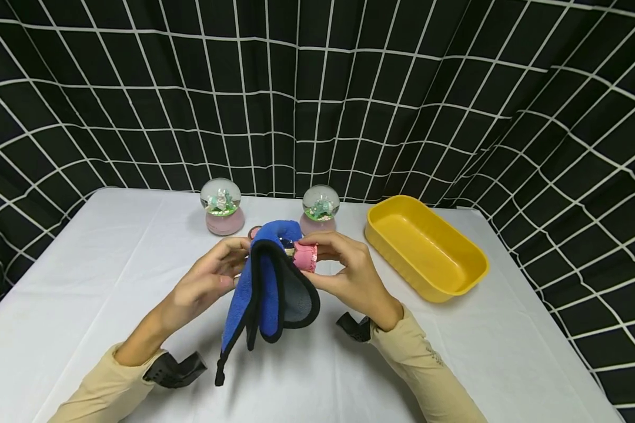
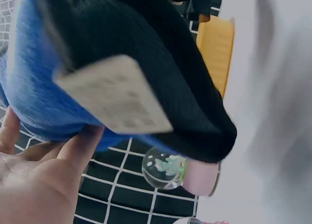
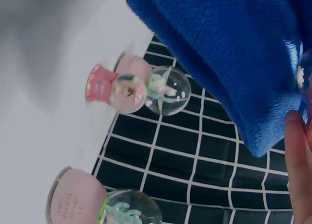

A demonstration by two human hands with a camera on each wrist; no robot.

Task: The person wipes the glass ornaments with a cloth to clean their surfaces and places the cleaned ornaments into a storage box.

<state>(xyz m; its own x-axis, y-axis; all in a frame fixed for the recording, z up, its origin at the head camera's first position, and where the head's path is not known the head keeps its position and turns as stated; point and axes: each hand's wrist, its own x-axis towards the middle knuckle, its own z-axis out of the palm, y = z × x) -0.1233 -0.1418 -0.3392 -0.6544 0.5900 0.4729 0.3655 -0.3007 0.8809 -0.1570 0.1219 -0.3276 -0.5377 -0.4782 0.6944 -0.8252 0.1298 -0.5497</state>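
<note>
A blue cloth (image 1: 238, 305) with black edging and a grey side hangs in folds between the two hands; its pale label (image 2: 117, 97) shows in the left wrist view. My left hand (image 1: 206, 279) grips the cloth from the left, thumb and fingers against it. With fingers and thumb, my right hand (image 1: 351, 267) holds a small snow globe by its pink base (image 1: 306, 257). The cloth wraps over most of that globe's ball. Another small snow globe with a pink base (image 3: 100, 83) stands behind the cloth, mostly hidden in the head view.
Two larger snow globes with pale pink bases stand at the back, the left one (image 1: 222, 205) and the right one (image 1: 320, 210). A yellow tub (image 1: 423, 249) sits at the right on the white-covered table (image 1: 111, 264). A black curtain with white grid lines (image 1: 296, 106) hangs behind.
</note>
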